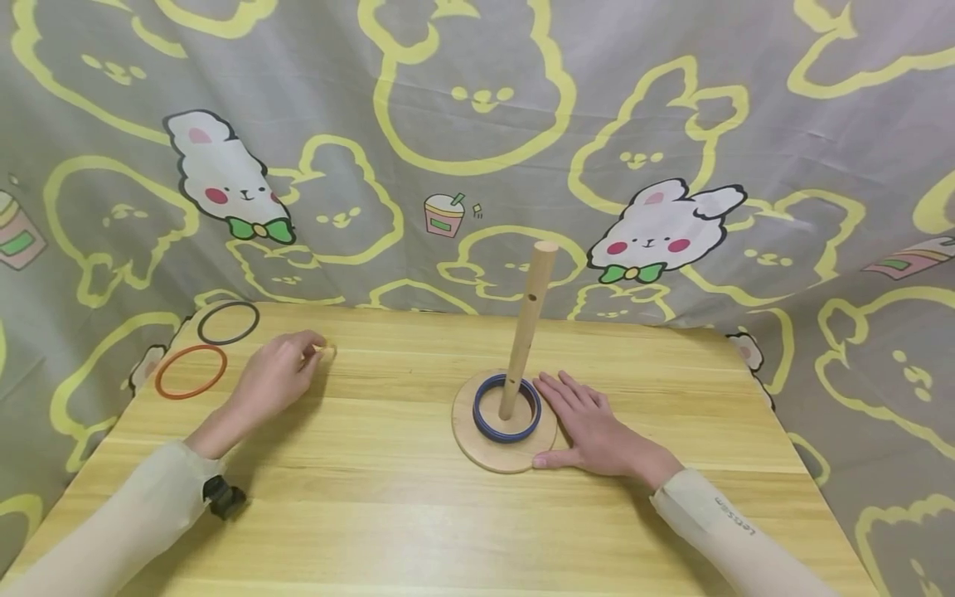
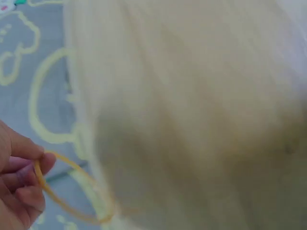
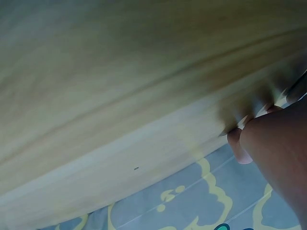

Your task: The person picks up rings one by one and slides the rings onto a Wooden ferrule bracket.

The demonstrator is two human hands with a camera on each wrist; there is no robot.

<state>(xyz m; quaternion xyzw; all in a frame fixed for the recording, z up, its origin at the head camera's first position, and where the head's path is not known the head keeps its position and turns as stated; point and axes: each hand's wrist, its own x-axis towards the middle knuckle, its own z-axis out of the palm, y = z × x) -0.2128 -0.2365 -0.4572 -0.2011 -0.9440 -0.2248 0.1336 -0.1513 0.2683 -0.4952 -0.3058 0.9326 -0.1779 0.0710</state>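
Observation:
Between thumb and fingers my left hand [image 1: 276, 371] pinches a thin yellow ring [image 2: 72, 214], which shows best in the left wrist view and is mostly hidden in the head view. My right hand [image 1: 597, 427] rests at the right edge of a round wooden base [image 1: 467, 438], its fingers spread along the rim. From that base rises a wooden post [image 1: 527, 319] with small dark holes. Blue rings [image 1: 477, 419] lie around the foot of the post, seemingly stacked.
At the table's far left lie an orange-red ring [image 1: 166, 387] and, behind it, a dark grey ring [image 1: 206, 333]. A patterned grey curtain [image 1: 336, 108] hangs behind and beside the wood-grain table [image 1: 358, 514].

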